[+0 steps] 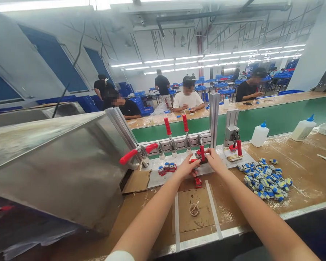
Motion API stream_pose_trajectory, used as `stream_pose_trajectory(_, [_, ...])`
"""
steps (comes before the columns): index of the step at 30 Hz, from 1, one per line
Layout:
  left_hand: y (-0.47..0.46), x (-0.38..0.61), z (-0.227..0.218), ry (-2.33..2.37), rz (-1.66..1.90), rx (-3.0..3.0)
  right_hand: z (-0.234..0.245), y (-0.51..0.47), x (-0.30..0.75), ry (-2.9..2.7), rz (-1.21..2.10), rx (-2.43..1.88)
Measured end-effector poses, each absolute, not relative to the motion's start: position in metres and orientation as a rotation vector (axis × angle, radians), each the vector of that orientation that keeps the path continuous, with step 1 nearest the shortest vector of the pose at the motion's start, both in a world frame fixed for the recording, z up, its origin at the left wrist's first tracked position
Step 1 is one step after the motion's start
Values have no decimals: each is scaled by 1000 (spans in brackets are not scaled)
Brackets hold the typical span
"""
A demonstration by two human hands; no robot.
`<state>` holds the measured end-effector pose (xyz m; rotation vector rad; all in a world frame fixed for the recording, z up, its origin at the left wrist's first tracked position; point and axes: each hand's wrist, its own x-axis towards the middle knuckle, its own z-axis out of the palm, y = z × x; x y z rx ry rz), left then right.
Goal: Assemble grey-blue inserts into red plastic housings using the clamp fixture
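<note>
My left hand (188, 167) is at the row of toggle clamps, its fingers curled by a small red piece (195, 160) that they partly cover. My right hand (215, 160) reaches in from the other side, beside a toggle clamp with its red handle (202, 153) swung down; its fingertips are mostly hidden there. Between both hands, dark and red parts sit under that clamp. A red block (198, 182) lies just below my left hand. Several red-and-blue blocks (167, 168) stand on the pale base plate to the left.
A heap of grey, blue and yellow blocks (266, 179) lies at right. Nearby are a single clamp stand (232, 123) and white bottles (260, 135). A small cup with a stick (193, 209) rests on cardboard in front. A metal housing (57, 170) bounds the left. People sit across the bench.
</note>
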<state>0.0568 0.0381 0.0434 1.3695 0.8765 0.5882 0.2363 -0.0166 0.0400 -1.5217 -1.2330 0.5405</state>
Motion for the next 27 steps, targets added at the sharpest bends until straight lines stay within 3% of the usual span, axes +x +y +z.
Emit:
stream_pose_trajectory(13, [72,79,40,694,307,1494,85,-36,232,-1203,817,-1128])
stream_pose_trajectory(20, [71,92,20,757,724,1730,101,-27,239,-1176,832,-1186])
stream_pose_trajectory(27, [73,106,8,992,869,1892,108,-26,239,-1176,883,-1155])
